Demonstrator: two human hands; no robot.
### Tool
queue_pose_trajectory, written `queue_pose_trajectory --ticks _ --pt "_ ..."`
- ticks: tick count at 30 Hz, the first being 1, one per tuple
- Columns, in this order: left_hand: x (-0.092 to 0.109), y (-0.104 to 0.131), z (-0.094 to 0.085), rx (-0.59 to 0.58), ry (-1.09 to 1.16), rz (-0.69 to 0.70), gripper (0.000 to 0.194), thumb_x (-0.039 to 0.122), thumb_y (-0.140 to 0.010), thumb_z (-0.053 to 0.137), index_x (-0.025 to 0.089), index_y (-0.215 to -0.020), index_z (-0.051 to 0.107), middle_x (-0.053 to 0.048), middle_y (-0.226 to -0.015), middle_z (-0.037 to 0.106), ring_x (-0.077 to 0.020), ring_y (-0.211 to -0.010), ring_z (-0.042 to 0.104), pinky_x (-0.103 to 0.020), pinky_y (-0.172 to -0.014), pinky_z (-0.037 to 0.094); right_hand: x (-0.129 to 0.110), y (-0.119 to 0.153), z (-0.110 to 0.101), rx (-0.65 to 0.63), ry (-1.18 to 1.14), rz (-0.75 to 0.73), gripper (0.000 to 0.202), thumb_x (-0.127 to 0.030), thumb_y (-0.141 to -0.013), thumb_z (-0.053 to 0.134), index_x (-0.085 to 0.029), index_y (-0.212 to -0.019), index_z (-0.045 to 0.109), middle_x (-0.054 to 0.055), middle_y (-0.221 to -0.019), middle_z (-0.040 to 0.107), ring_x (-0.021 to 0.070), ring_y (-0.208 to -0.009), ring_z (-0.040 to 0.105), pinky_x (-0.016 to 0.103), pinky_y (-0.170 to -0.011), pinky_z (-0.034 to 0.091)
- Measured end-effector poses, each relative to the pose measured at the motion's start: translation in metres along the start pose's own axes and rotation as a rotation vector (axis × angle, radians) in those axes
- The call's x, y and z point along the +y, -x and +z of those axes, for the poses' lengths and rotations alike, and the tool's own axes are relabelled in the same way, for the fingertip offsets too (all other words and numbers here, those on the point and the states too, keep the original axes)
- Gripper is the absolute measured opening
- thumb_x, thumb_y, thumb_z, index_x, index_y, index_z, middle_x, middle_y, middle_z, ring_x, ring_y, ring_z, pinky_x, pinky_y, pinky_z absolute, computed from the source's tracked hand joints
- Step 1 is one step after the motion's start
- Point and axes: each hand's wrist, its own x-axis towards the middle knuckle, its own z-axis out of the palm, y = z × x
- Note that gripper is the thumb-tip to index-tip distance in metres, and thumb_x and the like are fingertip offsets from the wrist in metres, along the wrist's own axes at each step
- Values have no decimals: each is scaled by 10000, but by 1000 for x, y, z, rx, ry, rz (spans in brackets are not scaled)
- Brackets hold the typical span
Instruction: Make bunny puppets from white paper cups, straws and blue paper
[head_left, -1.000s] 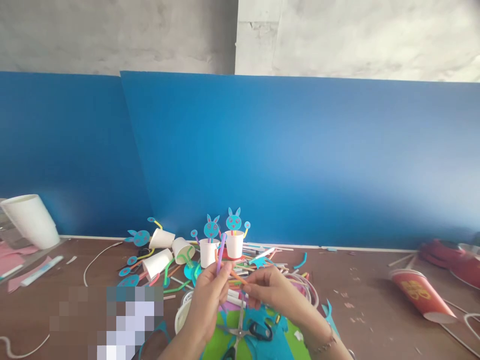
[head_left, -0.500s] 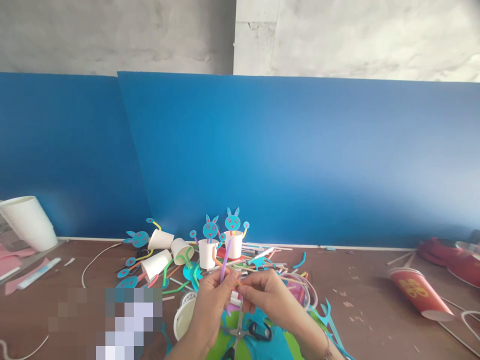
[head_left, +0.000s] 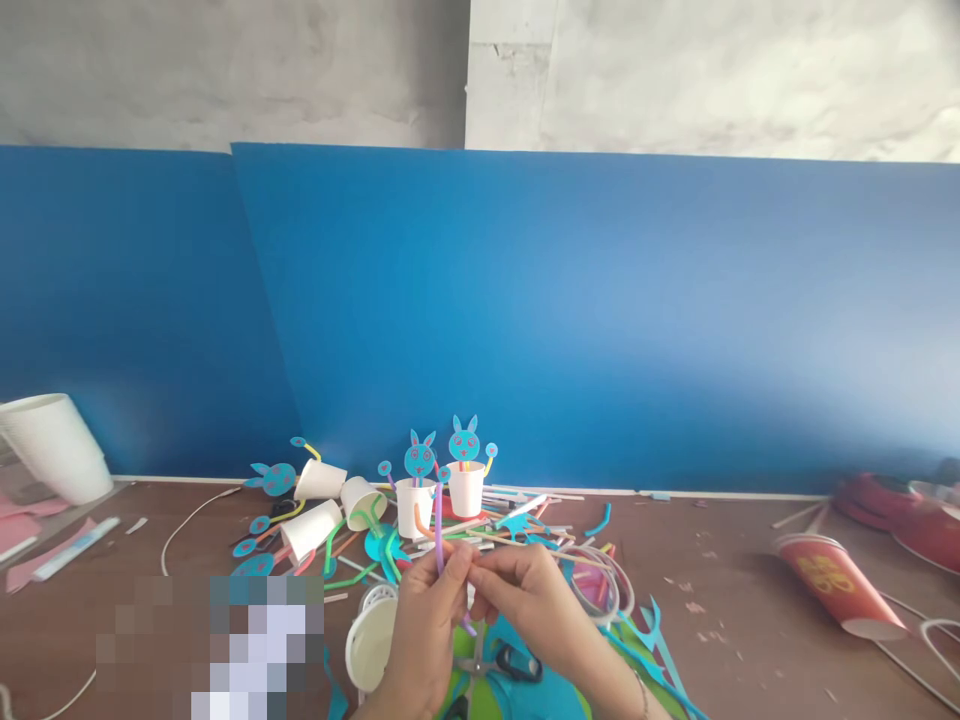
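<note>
Held close together over the craft clutter, my left hand (head_left: 421, 612) is closed around a purple bendy straw (head_left: 439, 525) and an orange bendy straw (head_left: 429, 533). The purple one stands up past the thumb, its lower end showing below the fingers. My right hand (head_left: 529, 590) pinches at the left fingertips, where the orange straw's end lies; the fingers mostly hide that end. Beneath the hands, scissors (head_left: 517, 662) lie with blades apart on blue and green paper. Just beyond stand two white paper cups (head_left: 415, 507) with blue rabbit heads and straw arms.
Tipped rabbit cups (head_left: 313, 528) and loose straws (head_left: 367, 577) lie to the left. A white tape roll (head_left: 367, 645) sits beside my left wrist. Stacked white cups (head_left: 56, 450) stand far left. At right lies a red paper cup (head_left: 840, 585). A blue panel (head_left: 600, 330) rises behind.
The purple straw has tilted more upright and slid lower, its bottom end now showing under the left hand. My hands have come closer together, covering the orange piece seen between them before.
</note>
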Motion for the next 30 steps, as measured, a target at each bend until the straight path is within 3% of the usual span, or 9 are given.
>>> queue_pose_trajectory --ticks 6,11,14,21,25,30 --pt "-2 3 2 -9 104 -3 460 549 -531 838 143 -619 639 67 -479 398 -73 -485 362 -195 -468 316 -4 1 7 35 -45 -60 337 -439 -854 621 -173 -734 789 18 -588 668 125 -577 575 205 -564 449" --pt "3 3 2 -84 133 -35 436 529 -563 827 142 -694 676 75 -461 367 -87 -485 391 -208 -489 346 -5 -1 8 -14 -129 -96 374 -450 -869 592 -169 -725 793 27 -577 671 129 -569 576 218 -566 452" --pt "8 1 -1 -115 100 -45 458 552 -587 805 139 -743 683 89 -435 338 -71 -463 333 -197 -489 317 -6 -1 3 -21 -78 -102 371 -425 -887 565 -168 -740 789 33 -616 689 135 -584 578 230 -568 441" --pt "15 -5 -9 -82 -17 72 450 586 -701 713 148 -776 643 106 -428 288 -60 -457 199 -196 -463 187 -5 1 -3 117 195 -29 214 -318 -835 615 -174 -907 756 20 -671 686 139 -604 544 240 -564 398" --pt "12 -5 -9 -96 -52 84 439 576 -697 718 153 -766 620 106 -428 306 -59 -447 220 -201 -464 201 -4 1 3 127 197 -59 276 -360 -859 565 -145 -773 715 31 -649 649 139 -601 523 245 -563 394" --pt "10 -5 -8 -93 -96 98 445 581 -678 727 160 -746 600 114 -437 276 -57 -449 194 -200 -451 166 -3 1 4 150 247 -94 305 -363 -900 508 -150 -771 684 37 -673 647 144 -616 520 248 -574 386"
